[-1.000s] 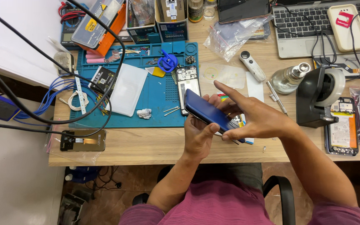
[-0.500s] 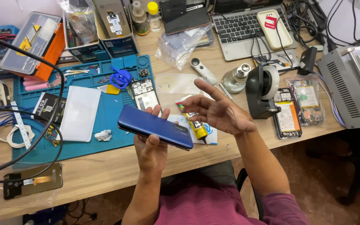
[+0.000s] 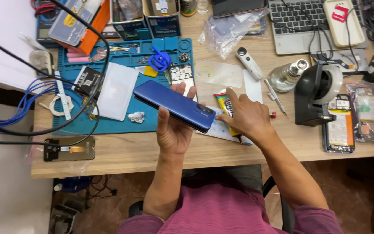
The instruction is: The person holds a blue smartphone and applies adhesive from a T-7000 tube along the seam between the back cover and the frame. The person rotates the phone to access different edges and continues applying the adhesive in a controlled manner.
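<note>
My left hand (image 3: 172, 130) holds a blue smartphone (image 3: 174, 105) back side up, lifted above the edge of the blue work mat (image 3: 109, 125). My right hand (image 3: 245, 117) rests on the wooden desk just right of the phone, with its fingers on a yellow glue tube (image 3: 225, 108) that lies on a white sheet. Whether the fingers grip the tube or only touch it is not clear.
On the mat lie a white rectangular pad (image 3: 117, 91), a blue plastic tool (image 3: 160, 60) and a circuit board (image 3: 180, 74). A black tape dispenser (image 3: 319, 93), a screwdriver (image 3: 275, 102), a laptop (image 3: 308, 21), plastic bags and black cables (image 3: 66, 125) crowd the desk. A phone screen (image 3: 69, 148) lies at front left.
My right hand has dropped from the air onto the glue tube on the desk. My left hand still holds the blue phone, and the camera view has shifted.
</note>
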